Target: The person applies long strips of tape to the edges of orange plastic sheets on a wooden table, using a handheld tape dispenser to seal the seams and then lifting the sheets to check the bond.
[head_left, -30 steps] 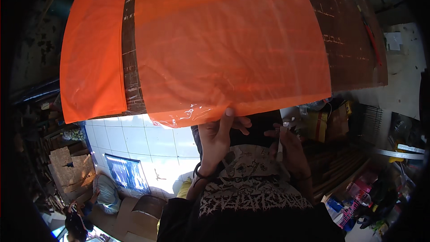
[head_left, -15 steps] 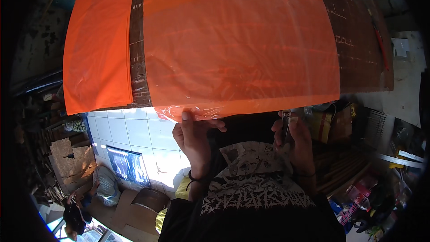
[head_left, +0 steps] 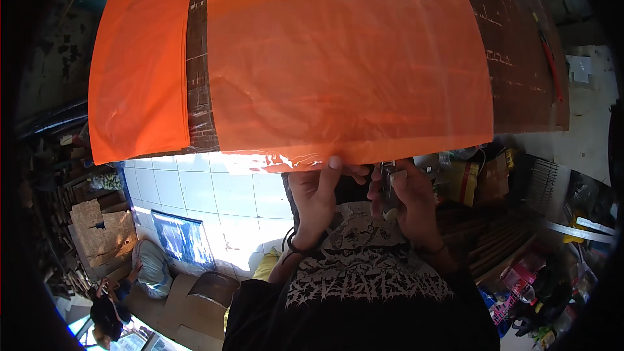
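In the head view, an orange sheet (head_left: 351, 65) spreads from twelve o'clock, its top cut off, over a brown surface (head_left: 523, 84). At six, the left hand (head_left: 312, 203) pinches its near edge, fingers partly hidden. At four, the right hand (head_left: 416, 205) grips a metal tool (head_left: 389, 185), perhaps a stapler.

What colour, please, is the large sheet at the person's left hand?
The large sheet at the left hand is orange; it shows best in the head view.
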Demonstrator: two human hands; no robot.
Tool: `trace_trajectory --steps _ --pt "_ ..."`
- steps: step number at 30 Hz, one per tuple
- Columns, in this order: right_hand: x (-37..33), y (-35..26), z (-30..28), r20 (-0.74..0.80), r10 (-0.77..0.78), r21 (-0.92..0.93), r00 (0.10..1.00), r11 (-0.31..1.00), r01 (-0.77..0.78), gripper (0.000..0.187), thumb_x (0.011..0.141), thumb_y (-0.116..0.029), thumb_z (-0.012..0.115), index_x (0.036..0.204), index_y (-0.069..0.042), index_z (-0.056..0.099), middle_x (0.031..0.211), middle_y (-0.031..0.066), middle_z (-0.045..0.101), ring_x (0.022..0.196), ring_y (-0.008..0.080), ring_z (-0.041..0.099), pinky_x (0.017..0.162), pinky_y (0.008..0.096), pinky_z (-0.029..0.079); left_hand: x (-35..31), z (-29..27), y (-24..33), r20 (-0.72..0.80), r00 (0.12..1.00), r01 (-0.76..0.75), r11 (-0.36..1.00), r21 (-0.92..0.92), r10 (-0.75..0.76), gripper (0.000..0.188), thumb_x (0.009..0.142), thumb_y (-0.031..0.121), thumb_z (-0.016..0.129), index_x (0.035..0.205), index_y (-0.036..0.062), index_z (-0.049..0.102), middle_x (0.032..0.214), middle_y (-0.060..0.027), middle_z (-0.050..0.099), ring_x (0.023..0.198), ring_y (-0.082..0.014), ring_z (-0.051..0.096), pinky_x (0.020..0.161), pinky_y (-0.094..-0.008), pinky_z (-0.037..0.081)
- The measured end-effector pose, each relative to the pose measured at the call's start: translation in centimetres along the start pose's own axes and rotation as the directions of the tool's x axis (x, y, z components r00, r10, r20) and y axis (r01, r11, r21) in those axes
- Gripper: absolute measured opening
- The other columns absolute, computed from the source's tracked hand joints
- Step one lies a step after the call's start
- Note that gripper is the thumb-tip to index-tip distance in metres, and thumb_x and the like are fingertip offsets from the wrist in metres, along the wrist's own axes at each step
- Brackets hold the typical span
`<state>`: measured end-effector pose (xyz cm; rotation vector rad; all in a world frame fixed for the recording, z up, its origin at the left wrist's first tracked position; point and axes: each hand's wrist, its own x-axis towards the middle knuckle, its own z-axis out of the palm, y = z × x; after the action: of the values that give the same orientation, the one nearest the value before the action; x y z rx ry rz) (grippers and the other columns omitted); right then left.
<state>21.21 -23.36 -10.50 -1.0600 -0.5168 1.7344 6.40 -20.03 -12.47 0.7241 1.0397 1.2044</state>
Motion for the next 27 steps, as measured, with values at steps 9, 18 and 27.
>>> trace_trajectory --steps 9,18,27 --pt "0.3 0.0 0.4 -0.043 -0.022 -0.041 0.999 0.999 0.021 0.033 0.092 -0.027 0.052 0.109 0.002 0.051 0.097 0.0088 0.055 0.080 0.0169 0.058 0.056 0.0298 0.052 0.4 1.0 0.5 0.025 1.000 0.010 0.999 -0.044 -0.009 0.008 0.090 0.005 0.054 0.093 -0.0027 0.057 0.074 -0.0072 0.061 0.065 -0.0117 0.058 0.059 -0.0235 0.048" --pt "0.2 -0.3 0.6 -0.054 -0.044 -0.030 0.998 0.999 0.043 0.031 0.093 -0.026 0.049 0.108 0.002 0.051 0.095 0.0091 0.055 0.079 0.0168 0.058 0.056 0.0296 0.051 0.5 1.6 1.2 0.040 0.995 0.094 0.988 -0.123 -0.090 0.010 0.088 0.004 0.056 0.093 -0.0044 0.058 0.071 -0.0070 0.060 0.061 -0.0118 0.058 0.053 -0.0244 0.049" --pt "0.3 -0.3 0.8 -0.084 -0.062 -0.078 0.995 0.995 0.056 0.031 0.093 -0.028 0.047 0.102 0.001 0.051 0.093 0.0088 0.055 0.076 0.0162 0.057 0.054 0.0297 0.050 0.4 0.9 0.5 0.050 0.996 0.074 0.992 -0.101 -0.070 0.018 0.091 0.013 0.052 0.092 -0.0036 0.057 0.071 -0.0093 0.061 0.064 -0.0154 0.060 0.059 -0.0267 0.049"
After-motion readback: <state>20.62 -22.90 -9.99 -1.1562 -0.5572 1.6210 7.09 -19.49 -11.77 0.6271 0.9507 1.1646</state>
